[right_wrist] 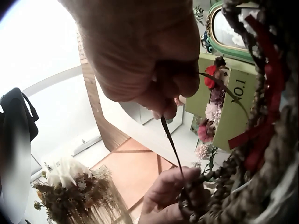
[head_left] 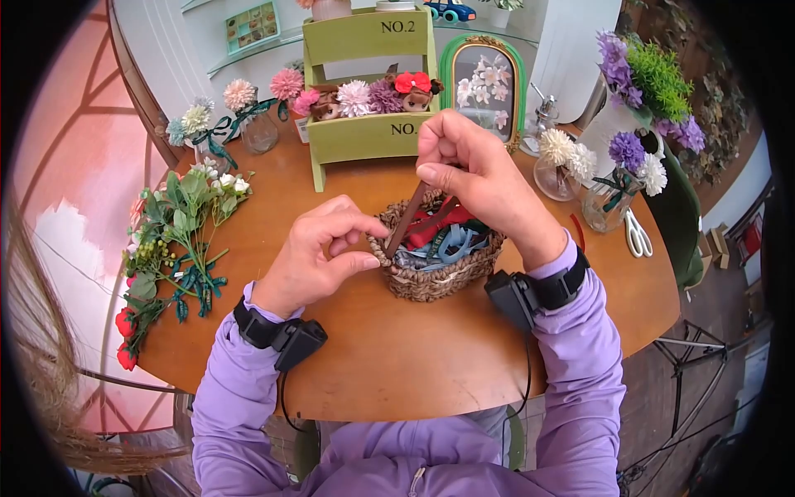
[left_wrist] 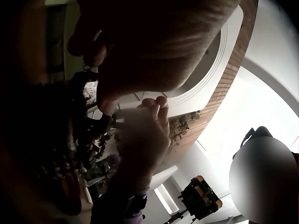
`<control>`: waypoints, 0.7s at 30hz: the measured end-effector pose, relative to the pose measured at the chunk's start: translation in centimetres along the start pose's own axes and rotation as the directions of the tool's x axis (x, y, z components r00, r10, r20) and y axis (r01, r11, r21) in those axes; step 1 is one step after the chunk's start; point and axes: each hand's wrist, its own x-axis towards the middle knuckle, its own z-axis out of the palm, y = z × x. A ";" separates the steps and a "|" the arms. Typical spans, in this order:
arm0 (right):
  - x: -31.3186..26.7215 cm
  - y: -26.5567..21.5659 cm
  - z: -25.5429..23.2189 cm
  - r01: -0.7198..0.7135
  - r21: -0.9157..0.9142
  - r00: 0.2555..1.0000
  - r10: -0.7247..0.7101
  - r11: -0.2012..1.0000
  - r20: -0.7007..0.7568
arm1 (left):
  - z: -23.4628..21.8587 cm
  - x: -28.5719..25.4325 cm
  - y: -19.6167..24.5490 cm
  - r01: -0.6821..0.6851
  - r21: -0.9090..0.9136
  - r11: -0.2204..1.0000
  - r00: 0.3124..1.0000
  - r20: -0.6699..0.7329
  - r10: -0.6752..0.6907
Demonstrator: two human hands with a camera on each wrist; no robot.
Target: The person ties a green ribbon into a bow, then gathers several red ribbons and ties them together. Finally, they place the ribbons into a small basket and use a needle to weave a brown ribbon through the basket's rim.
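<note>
In the head view my right hand (head_left: 472,161) pinches a brown ribbon (head_left: 407,217) above the woven basket (head_left: 439,283). One stretch runs straight down to the basket's left end; another droops into the basket. My left hand (head_left: 319,244) is at that left end, thumb and bent index finger about the woven rim, fingertips apart and close to the ribbon. In the right wrist view the ribbon (right_wrist: 171,140) narrows to a thin line reaching the left fingertips. Red and light blue ribbons (head_left: 454,242) lie in the basket. The left wrist view is dark.
Artificial flowers (head_left: 178,224) lie at the table's left. A green two-tier rack (head_left: 364,137) and a green-framed picture (head_left: 489,83) stand behind the basket. Flowers in glass vases (head_left: 607,205) and white-handled scissors (head_left: 638,236) are on the right.
</note>
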 end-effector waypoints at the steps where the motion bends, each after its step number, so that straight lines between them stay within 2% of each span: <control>1: 0.0 0.3 -0.4 -0.022 -0.052 1.000 0.022 0.998 0.000 | 0.0 0.1 0.0 -0.001 -0.001 1.000 1.000 0.002 0.001; 2: 0.0 0.4 -0.8 -0.023 -0.052 1.000 0.023 0.998 -0.002 | 0.1 0.1 -0.1 -0.011 0.008 1.000 1.000 0.000 0.011; 4: -0.1 0.2 -1.3 -0.038 -0.240 0.999 0.037 0.970 -0.006 | 0.1 0.1 -0.1 -0.022 0.016 1.000 1.000 -0.002 0.022; 5: -0.2 -0.1 -1.4 -0.038 -0.240 0.999 0.038 0.970 -0.008 | 0.1 0.1 -0.1 -0.016 0.008 1.000 1.000 -0.011 0.016; 7: -0.4 -1.5 -1.6 -0.041 -0.095 0.998 0.044 0.995 0.035 | 0.2 0.2 0.0 -0.008 0.000 1.000 1.000 -0.021 0.008; 8: -0.7 -2.8 -1.6 -0.041 -0.094 0.998 0.045 0.995 0.035 | 0.2 0.2 0.0 -0.002 -0.003 1.000 1.000 -0.026 0.002; 10: -1.5 -5.4 -0.9 -0.074 0.098 0.996 0.067 0.992 0.066 | 0.3 0.1 0.0 0.006 -0.005 1.000 0.999 -0.032 -0.006; 12: -2.1 -6.1 0.7 -0.030 0.145 0.998 0.022 0.989 0.052 | 0.6 0.2 0.1 -0.019 0.015 1.000 0.997 -0.076 0.020; 13: -2.3 -6.5 1.4 -0.056 0.200 0.995 0.039 0.978 0.087 | 1.0 0.1 0.2 -0.022 0.014 1.000 0.997 -0.072 0.023; 15: -2.8 -7.0 2.7 -0.056 0.154 0.993 0.040 0.986 0.108 | 1.6 -0.2 0.1 0.133 -0.223 0.966 0.952 -0.242 -0.187; 16: -2.9 -7.2 3.3 -0.085 0.162 0.991 0.066 0.983 0.120 | 1.3 -0.4 -0.3 0.133 -0.222 0.966 0.953 -0.240 -0.186; 18: -3.2 -6.9 4.5 -0.094 0.202 0.989 0.068 0.975 0.133 | 0.2 -0.9 -1.2 0.087 -0.145 0.986 0.986 -0.129 -0.106; 19: -3.3 -6.8 5.1 -0.104 0.241 0.987 0.070 0.965 0.145 | 0.0 -0.8 0.1 0.198 -0.272 0.942 0.970 -0.083 -0.228; 20: -3.5 -6.8 5.5 -0.102 0.241 0.987 0.069 0.965 0.145 | -0.1 -1.0 0.0 0.197 -0.271 0.942 0.970 -0.084 -0.227; 21: -3.7 -6.9 5.9 -0.034 0.136 0.986 0.012 0.990 0.164 | -0.5 -1.3 -0.3 0.317 -0.455 0.832 0.942 0.052 -0.330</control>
